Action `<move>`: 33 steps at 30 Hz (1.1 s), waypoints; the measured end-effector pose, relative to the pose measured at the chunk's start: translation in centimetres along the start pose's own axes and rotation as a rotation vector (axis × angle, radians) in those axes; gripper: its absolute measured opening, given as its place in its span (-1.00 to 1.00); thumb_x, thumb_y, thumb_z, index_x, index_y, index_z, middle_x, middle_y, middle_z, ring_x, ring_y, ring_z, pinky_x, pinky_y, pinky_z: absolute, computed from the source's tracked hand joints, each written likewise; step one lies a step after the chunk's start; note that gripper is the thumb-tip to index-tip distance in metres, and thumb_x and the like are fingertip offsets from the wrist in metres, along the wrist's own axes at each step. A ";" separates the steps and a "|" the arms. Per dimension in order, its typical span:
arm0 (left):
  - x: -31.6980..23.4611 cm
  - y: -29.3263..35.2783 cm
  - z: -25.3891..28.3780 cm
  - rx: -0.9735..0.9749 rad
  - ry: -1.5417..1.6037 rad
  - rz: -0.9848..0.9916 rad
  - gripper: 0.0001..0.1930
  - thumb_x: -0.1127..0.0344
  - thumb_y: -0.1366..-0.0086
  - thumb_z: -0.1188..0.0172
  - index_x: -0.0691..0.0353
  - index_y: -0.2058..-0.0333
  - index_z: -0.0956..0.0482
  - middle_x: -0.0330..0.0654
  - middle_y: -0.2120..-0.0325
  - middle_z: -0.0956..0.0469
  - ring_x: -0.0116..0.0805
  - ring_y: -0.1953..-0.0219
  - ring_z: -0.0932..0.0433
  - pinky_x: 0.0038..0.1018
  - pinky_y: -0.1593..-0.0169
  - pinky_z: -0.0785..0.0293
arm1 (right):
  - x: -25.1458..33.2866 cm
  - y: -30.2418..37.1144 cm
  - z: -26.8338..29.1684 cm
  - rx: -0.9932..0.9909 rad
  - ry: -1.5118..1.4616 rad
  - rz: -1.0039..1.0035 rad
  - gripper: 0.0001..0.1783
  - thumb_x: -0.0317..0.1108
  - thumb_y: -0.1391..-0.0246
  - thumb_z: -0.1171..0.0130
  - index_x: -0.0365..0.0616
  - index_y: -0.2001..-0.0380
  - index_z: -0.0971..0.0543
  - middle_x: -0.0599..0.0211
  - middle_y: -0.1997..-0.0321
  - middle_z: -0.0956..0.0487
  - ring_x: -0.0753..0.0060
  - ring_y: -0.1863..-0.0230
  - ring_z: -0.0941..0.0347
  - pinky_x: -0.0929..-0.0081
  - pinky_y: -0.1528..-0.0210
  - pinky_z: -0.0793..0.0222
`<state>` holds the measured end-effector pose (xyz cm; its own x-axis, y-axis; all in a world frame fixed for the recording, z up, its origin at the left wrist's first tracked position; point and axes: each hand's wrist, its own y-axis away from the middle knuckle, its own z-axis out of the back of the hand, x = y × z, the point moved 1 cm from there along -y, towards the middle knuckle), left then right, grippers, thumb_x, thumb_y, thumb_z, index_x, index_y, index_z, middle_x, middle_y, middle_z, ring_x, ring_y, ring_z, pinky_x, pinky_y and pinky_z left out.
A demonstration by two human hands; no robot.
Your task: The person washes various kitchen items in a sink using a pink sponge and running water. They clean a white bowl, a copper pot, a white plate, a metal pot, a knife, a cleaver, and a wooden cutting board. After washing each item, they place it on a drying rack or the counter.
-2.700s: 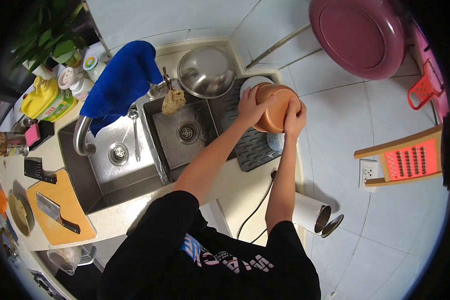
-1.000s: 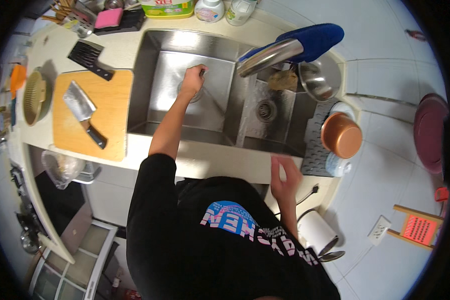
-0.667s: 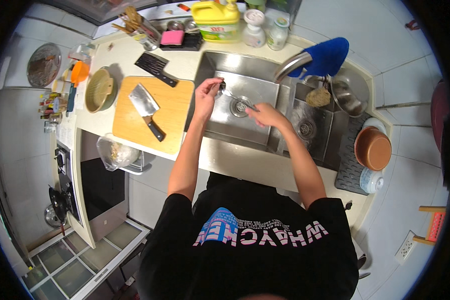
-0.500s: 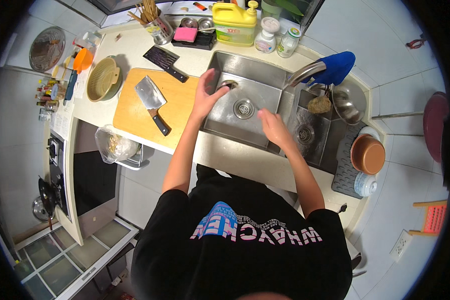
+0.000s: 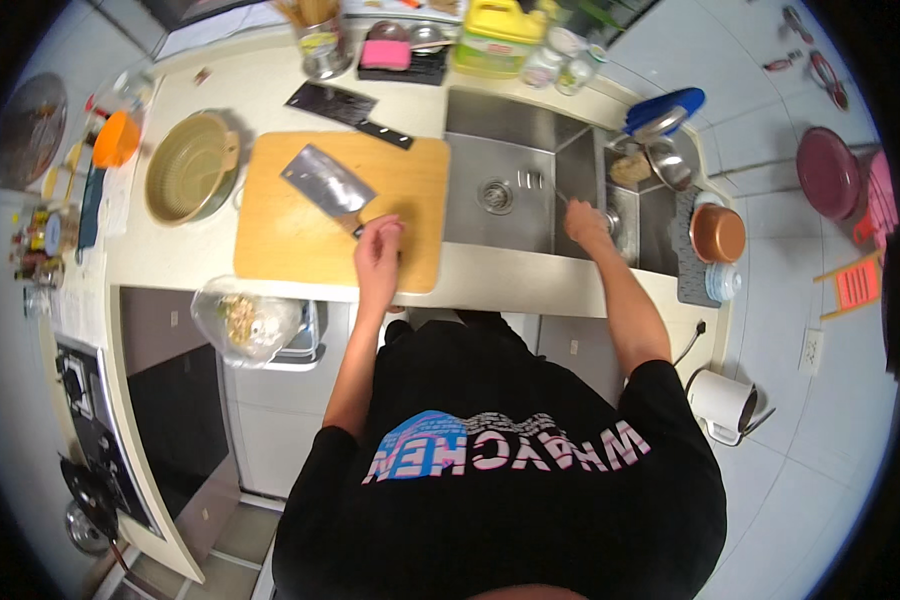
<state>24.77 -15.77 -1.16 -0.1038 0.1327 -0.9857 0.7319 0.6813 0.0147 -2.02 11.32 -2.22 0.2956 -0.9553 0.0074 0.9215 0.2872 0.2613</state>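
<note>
- Left hand (image 5: 378, 252): over the black handle of the broad steel-bladed cleaver (image 5: 330, 184), fingers bent. Can't tell if it's gripping or just resting.
- Cleaver lies flat on the rectangular light-wood cutting board (image 5: 290, 250), blade at 11 o'clock from the left hand.
- Board sits on the cream bench (image 5: 505, 275), left of the double-basin stainless sink (image 5: 495, 125).
- Right hand (image 5: 587, 224): closed in a fist around the thin metal utensil (image 5: 563, 196), near the basin divider. Shaft points to 11 o'clock; far end unclear.
- Black-bladed knife with black handle (image 5: 348, 112): near 12 o'clock from the left hand, beyond the board.
- Beige ribbed plastic colander (image 5: 190, 170): 10 o'clock from the left hand.
- From the right hand: shiny copper-coloured pot (image 5: 720, 234) at 3 o'clock, by the grey ridged mat (image 5: 692, 285); bright blue cloth (image 5: 665, 106) at 1 o'clock.
</note>
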 end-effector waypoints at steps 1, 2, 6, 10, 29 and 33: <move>0.0 0.0 0.8 0.050 -0.067 -0.058 -0.79 0.37 -0.34 0.00 0.34 0.13 -0.45 -0.25 0.31 -0.52 -0.55 0.29 -0.46 -0.63 0.21 -0.36 | -0.1 1.0 -0.7 0.117 0.137 0.057 -0.72 -0.28 -0.14 0.14 -0.27 0.22 -0.41 -0.25 0.25 -0.52 -0.28 0.12 -0.43 -0.07 0.06 -0.34; -0.4 0.5 1.6 0.079 -0.046 0.009 -0.77 0.37 -0.31 -0.04 0.34 0.11 -0.44 -0.22 0.28 -0.52 -0.50 0.24 -0.47 -0.59 0.17 -0.37 | 1.2 2.1 -1.4 -0.008 -0.074 -0.048 -0.71 -0.25 -0.18 0.18 -0.25 0.23 -0.41 -0.25 0.28 -0.52 -0.31 0.15 -0.43 -0.08 0.10 -0.34; -2.9 -1.3 3.1 0.040 -0.261 -0.151 -0.52 0.37 -0.13 -0.25 0.29 -0.03 -0.35 -0.04 0.08 -0.45 -0.26 0.05 -0.45 -0.39 0.00 -0.33 | 7.1 5.5 0.8 -0.226 -0.745 0.080 -0.72 -0.17 -0.25 0.15 -0.14 0.27 -0.45 0.18 0.63 -0.46 0.18 0.58 -0.41 0.25 0.55 -0.26; -5.9 -3.8 1.7 -0.032 -0.009 -0.080 -0.51 0.37 -0.20 -0.18 0.22 -0.10 -0.27 -0.11 0.10 -0.44 -0.32 0.07 -0.45 -0.48 0.10 -0.38 | 15.6 11.6 6.4 0.448 -0.995 0.310 -0.79 -0.24 -0.23 0.05 -0.06 0.17 -0.47 0.59 0.71 -0.24 0.74 0.72 -0.11 0.68 0.68 -0.02; -13.3 -9.3 0.0 0.257 0.195 -0.290 -0.72 0.57 -0.19 -0.09 0.35 0.10 -0.36 -0.03 0.25 -0.51 -0.38 0.26 -0.53 -0.58 0.24 -0.43 | 28.4 12.0 23.2 -0.340 -0.102 1.064 -0.65 -0.51 0.12 -0.10 -0.06 0.16 -0.47 0.14 0.30 -0.51 -0.01 0.37 -0.49 0.20 0.31 -0.43; -8.9 -8.1 5.7 -0.035 0.107 -0.305 -0.65 0.41 -0.26 -0.07 0.30 0.00 -0.29 0.03 0.02 -0.35 -0.21 -0.04 -0.37 -0.38 -0.08 -0.30 | 30.0 7.3 25.7 -0.641 -0.076 1.263 -0.53 -0.63 0.21 -0.04 -0.10 0.12 -0.45 0.11 0.28 -0.57 0.00 0.31 -0.51 0.24 0.30 -0.46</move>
<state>23.57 -26.61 6.51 -0.3863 -0.0075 -0.9223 0.6328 0.7253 -0.2710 7.08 -17.06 24.73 0.9987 -0.0310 -0.0401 0.0104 0.8998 -0.4362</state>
